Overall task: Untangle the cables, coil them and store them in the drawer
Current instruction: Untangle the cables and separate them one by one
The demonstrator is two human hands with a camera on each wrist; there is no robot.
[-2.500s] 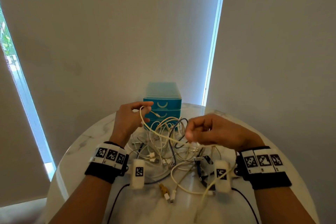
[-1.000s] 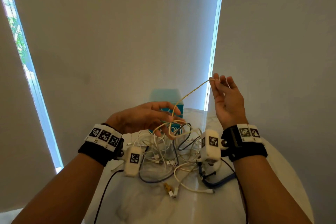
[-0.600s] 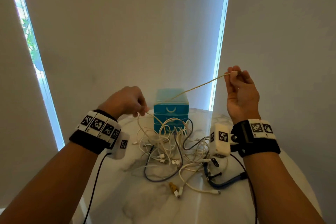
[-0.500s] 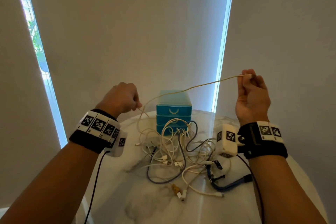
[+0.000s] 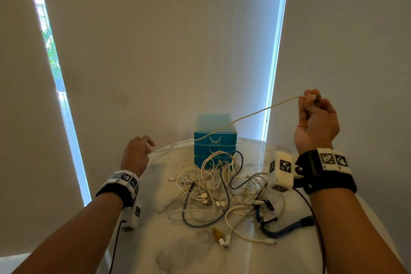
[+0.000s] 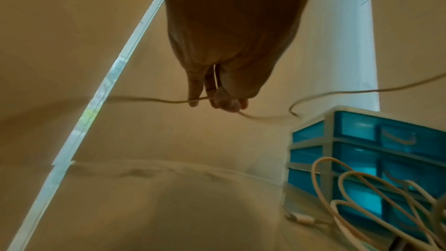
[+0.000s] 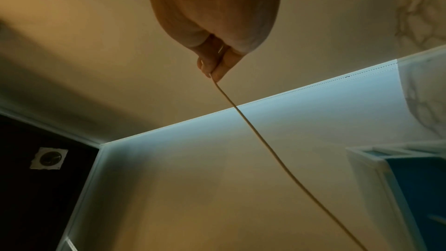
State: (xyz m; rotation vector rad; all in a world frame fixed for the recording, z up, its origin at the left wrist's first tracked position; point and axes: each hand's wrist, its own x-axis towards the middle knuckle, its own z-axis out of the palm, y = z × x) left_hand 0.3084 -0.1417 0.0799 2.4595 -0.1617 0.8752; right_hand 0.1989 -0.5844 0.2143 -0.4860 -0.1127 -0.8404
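A thin beige cable (image 5: 251, 115) runs freely through the air from hand to hand, above the tangled pile of white, beige and dark cables (image 5: 222, 191) on the table. My right hand (image 5: 314, 118) is raised at the right and pinches the cable's white plug end (image 5: 311, 96); the right wrist view shows the cable (image 7: 255, 136) leaving the pinched fingertips (image 7: 212, 70). My left hand (image 5: 136, 153) is low at the left, with the cable (image 6: 154, 100) pinched between its fingertips (image 6: 218, 100). Behind the pile stands the blue drawer unit (image 5: 215, 138), its drawers closed.
The round marble table (image 5: 193, 256) carries everything. A thick blue cable with black plugs (image 5: 282, 227) lies at the pile's right front. Grey blinds with bright window gaps hang behind. The drawer unit (image 6: 376, 152) is to the right of my left hand.
The hands have drawn apart: the right one carried the plug end up and rightwards, the left one moved left and lower. The beige cable now hangs clear of the pile.
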